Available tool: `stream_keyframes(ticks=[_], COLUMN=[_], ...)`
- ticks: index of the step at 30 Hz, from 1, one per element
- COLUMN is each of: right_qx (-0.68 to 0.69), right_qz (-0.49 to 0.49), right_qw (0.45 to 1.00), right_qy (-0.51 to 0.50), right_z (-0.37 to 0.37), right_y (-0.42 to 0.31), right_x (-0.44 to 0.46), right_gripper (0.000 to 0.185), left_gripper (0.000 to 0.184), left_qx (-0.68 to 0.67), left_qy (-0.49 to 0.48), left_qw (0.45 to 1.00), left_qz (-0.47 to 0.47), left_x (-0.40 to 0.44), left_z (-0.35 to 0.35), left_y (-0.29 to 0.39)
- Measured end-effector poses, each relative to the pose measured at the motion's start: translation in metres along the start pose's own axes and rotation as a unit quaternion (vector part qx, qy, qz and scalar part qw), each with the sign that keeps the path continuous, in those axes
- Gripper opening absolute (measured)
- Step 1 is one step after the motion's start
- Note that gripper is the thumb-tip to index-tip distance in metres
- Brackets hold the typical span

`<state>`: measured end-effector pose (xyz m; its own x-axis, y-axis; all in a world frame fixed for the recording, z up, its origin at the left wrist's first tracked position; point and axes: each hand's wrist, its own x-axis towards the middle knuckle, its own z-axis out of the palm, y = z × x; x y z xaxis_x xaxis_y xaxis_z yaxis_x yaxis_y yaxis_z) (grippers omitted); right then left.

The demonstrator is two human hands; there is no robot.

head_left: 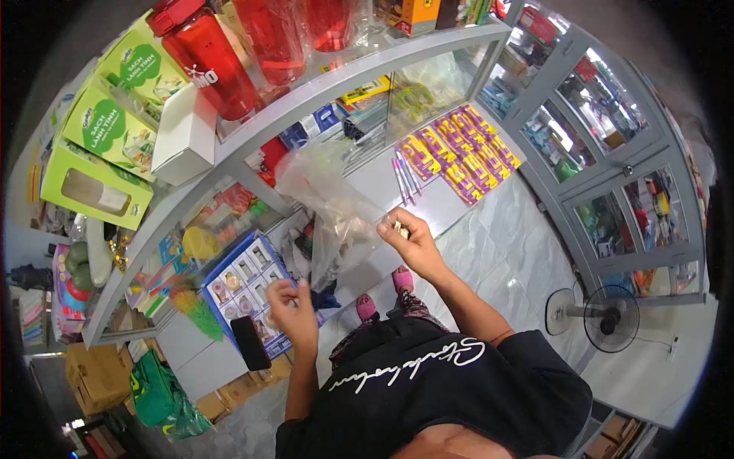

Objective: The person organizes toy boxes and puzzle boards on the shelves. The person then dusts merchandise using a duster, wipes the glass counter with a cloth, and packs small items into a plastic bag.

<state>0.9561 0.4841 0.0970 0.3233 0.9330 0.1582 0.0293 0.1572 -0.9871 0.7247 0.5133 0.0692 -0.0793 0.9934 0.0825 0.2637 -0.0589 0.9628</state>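
A clear plastic bag (336,206) hangs from my right hand (409,239), whose fingers are pinched on its edge. The bag is crumpled and spreads out to the left over the grey ledge. My left hand (292,310) is raised near the blue box (248,264) of small items, its fingers bent and apart, with nothing visible in them. Just left of that hand lies a black phone (250,343). Behind the bag, purple and yellow packs (462,153) lie in rows, with a few slim pens (405,177) beside them.
A glass case with a grey frame (359,65) curves across the front, holding red bottles (210,69) and green boxes (99,191) on top. Glass-door cabinets (604,161) and a fan (609,319) are at the right. A green bag (160,394) sits at the lower left.
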Motion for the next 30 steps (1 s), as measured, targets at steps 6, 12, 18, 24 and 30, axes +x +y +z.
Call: stream_keyframes(ticks=[6, 12, 18, 24, 30], right_qx=[-0.032, 0.022, -0.207, -0.046, -0.097], right_qz=[0.007, 0.097, 0.069, 0.018, 0.13], right_qw=[0.999, 0.988, 0.934, 0.996, 0.985], right_qy=[-0.005, 0.118, 0.283, -0.069, 0.058], right_z=[0.014, -0.007, -0.04, 0.032, 0.03], right_y=[-0.002, 0.03, 0.062, -0.007, 0.068], right_x=[-0.036, -0.057, -0.077, -0.075, 0.021], right_gripper=[0.015, 0.016, 0.023, 0.019, 0.062], left_gripper=[0.057, 0.068, 0.064, 0.062, 0.042], left_qx=[0.12, 0.033, -0.114, -0.076, -0.008], left_qy=[0.009, -0.197, -0.231, -0.264, -0.14], left_qw=[0.963, 0.98, 0.96, 0.941, 0.954], left_qz=[0.24, 0.0, 0.106, 0.195, 0.266], left_x=[0.023, 0.043, 0.026, 0.028, 0.044], left_z=[0.037, 0.061, 0.066, 0.077, 0.04], left_y=[0.06, -0.015, -0.003, -0.005, 0.016])
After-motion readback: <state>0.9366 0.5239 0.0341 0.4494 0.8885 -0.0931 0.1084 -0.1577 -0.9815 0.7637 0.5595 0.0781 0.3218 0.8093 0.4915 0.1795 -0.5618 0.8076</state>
